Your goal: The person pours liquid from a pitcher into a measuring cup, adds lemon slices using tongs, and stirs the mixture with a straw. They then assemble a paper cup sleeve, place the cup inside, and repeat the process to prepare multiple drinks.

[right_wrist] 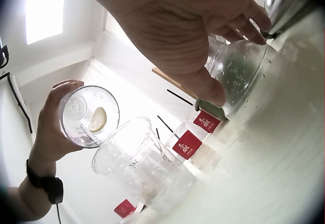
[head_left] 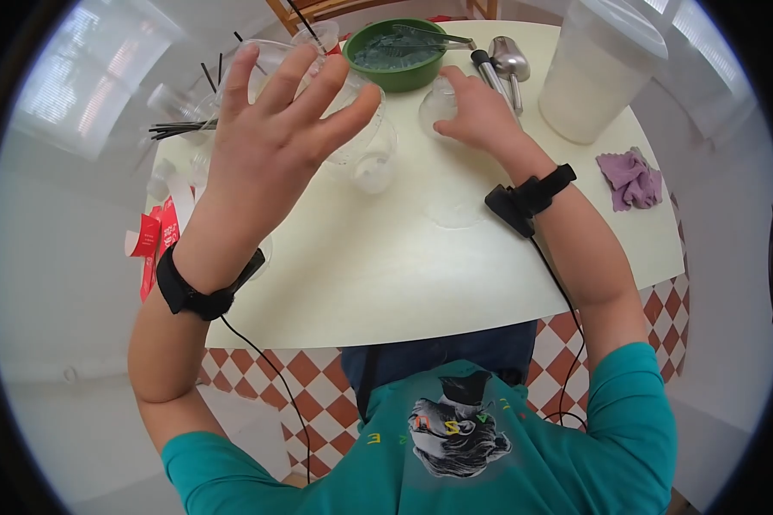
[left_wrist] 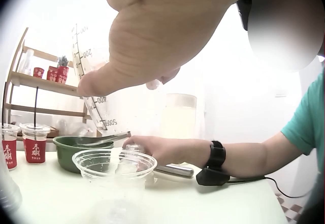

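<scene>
My left hand (head_left: pixel 275 154) is raised over the table with its fingers spread around a clear measuring cup (left_wrist: pixel 99 112) printed with black volume marks. The measuring cup is tilted, and a pale, lemon-like slice (right_wrist: pixel 97 120) shows inside it in the right wrist view. A clear, wide-rimmed plastic cup (left_wrist: pixel 114 165) stands on the table below and beside it. With thumb and fingers on either side, my right hand (head_left: pixel 485 120) grips a clear rounded container (right_wrist: pixel 238 71), dotted with droplets, at the tabletop.
A green bowl (head_left: pixel 399 75) with metal tongs (head_left: pixel 438 39) sits at the back. Right of it are a metal scoop (head_left: pixel 508 58), a tall translucent pitcher (head_left: pixel 588 77) and a purple cloth (head_left: pixel 631 178). Red-labelled cups (left_wrist: pixel 35 145) and black straws (head_left: pixel 180 129) stand left.
</scene>
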